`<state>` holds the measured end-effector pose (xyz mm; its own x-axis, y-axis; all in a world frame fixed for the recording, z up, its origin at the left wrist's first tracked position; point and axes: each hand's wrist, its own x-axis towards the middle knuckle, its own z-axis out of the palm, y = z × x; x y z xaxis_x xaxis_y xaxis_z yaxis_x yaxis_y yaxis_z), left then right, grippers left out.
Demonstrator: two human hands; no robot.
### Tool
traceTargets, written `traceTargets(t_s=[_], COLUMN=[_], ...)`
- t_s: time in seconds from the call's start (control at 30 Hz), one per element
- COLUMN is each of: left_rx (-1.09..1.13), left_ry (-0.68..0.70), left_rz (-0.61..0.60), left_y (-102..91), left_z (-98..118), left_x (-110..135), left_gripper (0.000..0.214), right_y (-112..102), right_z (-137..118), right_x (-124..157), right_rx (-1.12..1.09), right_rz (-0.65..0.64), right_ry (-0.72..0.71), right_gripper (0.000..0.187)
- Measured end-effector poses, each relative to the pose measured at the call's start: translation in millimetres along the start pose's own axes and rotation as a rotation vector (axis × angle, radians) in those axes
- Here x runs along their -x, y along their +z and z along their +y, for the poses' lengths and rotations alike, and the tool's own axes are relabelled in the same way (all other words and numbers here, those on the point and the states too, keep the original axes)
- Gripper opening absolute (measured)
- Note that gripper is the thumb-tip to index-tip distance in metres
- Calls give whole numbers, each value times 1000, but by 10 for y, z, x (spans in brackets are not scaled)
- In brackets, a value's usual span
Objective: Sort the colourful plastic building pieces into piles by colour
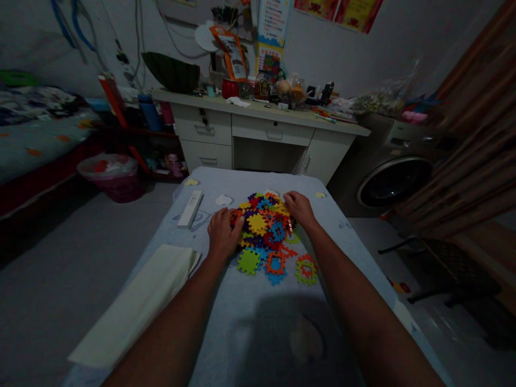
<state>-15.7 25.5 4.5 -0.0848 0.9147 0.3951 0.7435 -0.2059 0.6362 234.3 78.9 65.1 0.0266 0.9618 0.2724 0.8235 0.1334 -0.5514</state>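
Observation:
A heap of colourful plastic interlocking building tiles (pixel 257 224) with notched edges lies mid-table, in yellow, purple, red, blue, orange and green. My left hand (pixel 224 230) is at the heap's left side, its thumb and fingers closed around an orange tile (pixel 236 217). At the upper right edge of the pile is my right hand (pixel 299 207), fingers curled in; what they hold, if anything, is hidden. Nearer to me lie a green square tile (pixel 249 262), an orange frame tile (pixel 276 263) over blue ones, and a light green frame tile (pixel 306 270) with orange inside it.
The table has a pale blue patterned cloth (pixel 282 317). On its left are a white box-like strip (pixel 190 209) and a folded cream cloth (pixel 137 306). Behind stands a cluttered white desk (pixel 205 129); a washing machine (pixel 387 166) and a chair (pixel 455 263) are on the right.

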Motion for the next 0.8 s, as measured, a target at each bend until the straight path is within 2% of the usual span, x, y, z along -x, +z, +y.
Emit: traceTargets(t_s=[0.13,0.2,0.3,0.43,0.5,0.6,0.7,0.8], left_rx=[-55,-82,-102,-82,-54,-25,1,38], left_ry=[-54,-58,-43,-15,-9,-10,-17,-27], left_rz=[-29,-42,-51,-69,-78,-83,-81,-67], left_y=[23,42,62,47,27,5,9,31], left_z=[-12,-21,-37,-33,-19,-1,-9,-37], left_x=[-19,-22,-25,-26,-26,-30,-39,-48], left_gripper=[47,49,50,50,47,45,44,45], right_y=[-84,-28,155,448,556,620,574,486], right_z=[-51,-121,-284,-499,-563,-615,-661,-717], right_x=[-310,-460,-653,-815,-844,-811,-696,-550], right_rx=[101,133,167,243,279,353,390,304], right_rz=[-6,-100,-308,-495,-592,-716,-739,-781], right_ry=[14,7,-24,-25,-36,-78,-143,-205], right_gripper=[39,41,46,69,75,74,68,52])
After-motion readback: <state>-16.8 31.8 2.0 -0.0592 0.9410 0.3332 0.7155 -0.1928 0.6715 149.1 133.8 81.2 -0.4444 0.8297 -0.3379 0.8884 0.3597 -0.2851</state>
